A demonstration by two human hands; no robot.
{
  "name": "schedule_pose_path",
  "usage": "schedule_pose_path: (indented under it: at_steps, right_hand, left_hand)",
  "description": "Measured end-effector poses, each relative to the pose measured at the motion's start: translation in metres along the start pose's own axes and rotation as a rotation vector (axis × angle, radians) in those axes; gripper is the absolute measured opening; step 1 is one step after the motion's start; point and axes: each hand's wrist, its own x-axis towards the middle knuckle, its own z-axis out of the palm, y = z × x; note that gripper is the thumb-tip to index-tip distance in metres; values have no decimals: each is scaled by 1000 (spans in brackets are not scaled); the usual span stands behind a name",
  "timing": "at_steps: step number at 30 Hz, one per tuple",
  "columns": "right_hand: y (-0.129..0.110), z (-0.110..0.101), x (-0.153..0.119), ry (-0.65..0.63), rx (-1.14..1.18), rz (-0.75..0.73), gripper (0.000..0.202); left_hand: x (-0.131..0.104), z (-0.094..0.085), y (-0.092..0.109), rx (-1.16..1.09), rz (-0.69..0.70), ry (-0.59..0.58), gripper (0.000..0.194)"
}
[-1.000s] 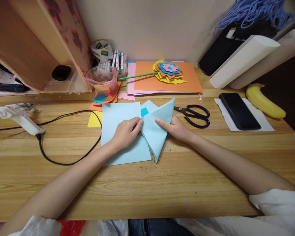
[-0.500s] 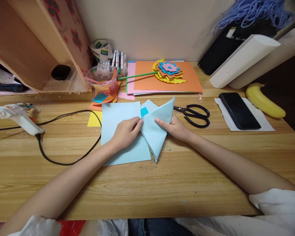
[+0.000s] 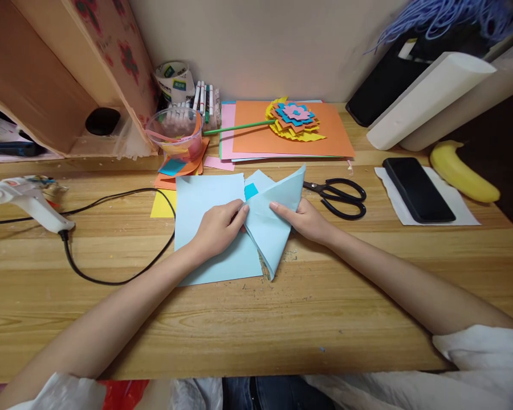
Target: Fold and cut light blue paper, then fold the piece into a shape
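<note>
Between both hands is a folded light blue paper (image 3: pixel 268 219), its pointed corners aimed up right and downward. My left hand (image 3: pixel 221 228) pinches its left edge, thumb on top. My right hand (image 3: pixel 305 221) grips the right side, thumb on the front and fingers hidden behind. Beneath my left hand lies a flat light blue sheet (image 3: pixel 205 196) on the wooden table. A small darker blue piece (image 3: pixel 251 191) shows just behind the folded paper. Black-handled scissors (image 3: pixel 342 196) lie right of the paper, near my right hand.
A white glue gun (image 3: pixel 38 205) with a looping black cord sits left. Behind are a clear cup (image 3: pixel 175 134), markers (image 3: pixel 205 99), coloured sheets (image 3: pixel 252 134) and a paper flower (image 3: pixel 297 117). A phone (image 3: pixel 419 191), banana (image 3: pixel 465 172) and white roll (image 3: pixel 430 102) are at right.
The whole view has shifted slightly. Both hands keep the same hold on the folded paper, with no clear movement against it.
</note>
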Motion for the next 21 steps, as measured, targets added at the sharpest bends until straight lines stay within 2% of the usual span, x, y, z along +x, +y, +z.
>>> schedule_pose_path:
  at_steps: [11, 21]
  right_hand:
    - [1, 0, 0, -14, -2, -6, 30]
    - [1, 2, 1, -10, 23, -19, 37]
  left_hand:
    - [0, -1, 1, 10, -8, -6, 36]
    - [0, 0, 0, 3, -7, -8, 36]
